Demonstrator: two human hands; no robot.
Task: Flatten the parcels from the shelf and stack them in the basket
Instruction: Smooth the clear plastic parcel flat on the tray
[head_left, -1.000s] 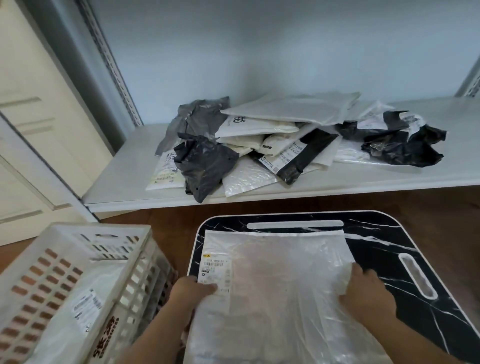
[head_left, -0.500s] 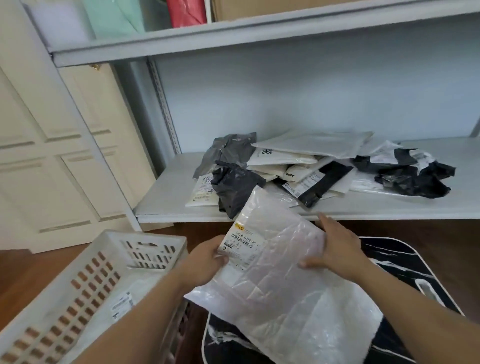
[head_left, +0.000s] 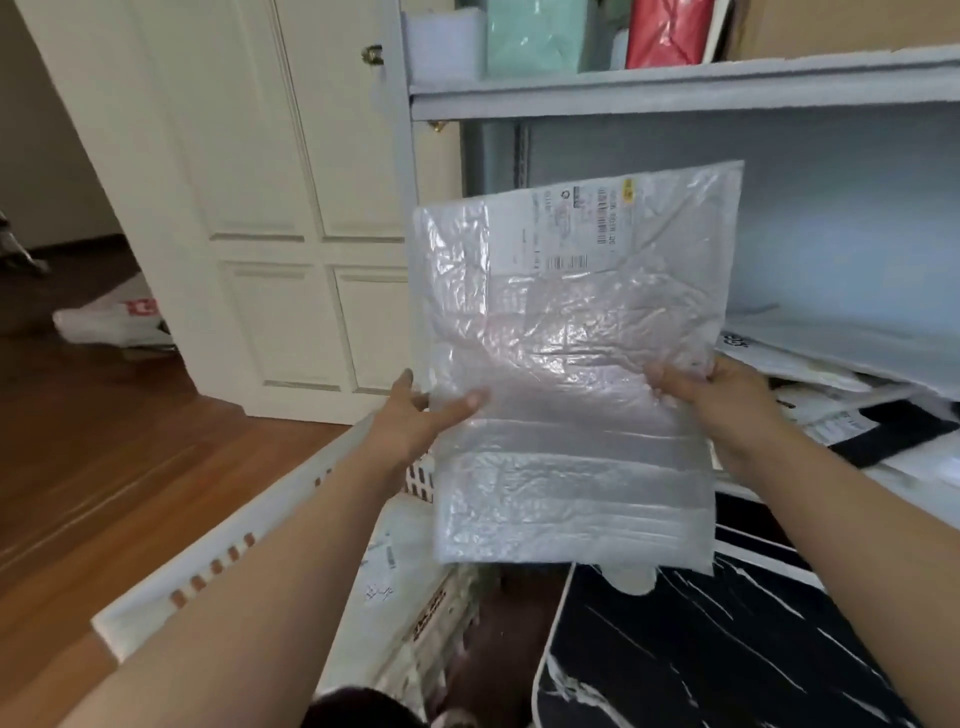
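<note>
the clear plastic parcel (head_left: 571, 374) is held upright in the air, well above the white basket (head_left: 249, 551), its surface crinkled but lying mostly flat. the left hand (head_left: 415, 415) pinches its left edge, thumb on the front and fingers curled behind; the right hand (head_left: 711, 389) grips the right edge the same way. a white shipping label (head_left: 571, 228) sits near the parcel's top edge, with barcodes and small print too blurred to read, plus a small yellow mark at one corner.

as a judgement, this parcel looks flattened and ready to go down into the basket, where at least one pale parcel with a label (head_left: 384, 561) already lies. the basket's near wall carries dark lettering i cannot read.

plenty is left: a heap of white and black parcels (head_left: 857, 410) lies on the shelf (head_left: 924, 499) at the right, one showing a fragment of black print that is not legible. the black marbled board (head_left: 727, 649) sits below the held parcel. on the wooden floor (head_left: 104, 441) near the door lies a white bag with a red mark (head_left: 119, 317).
</note>
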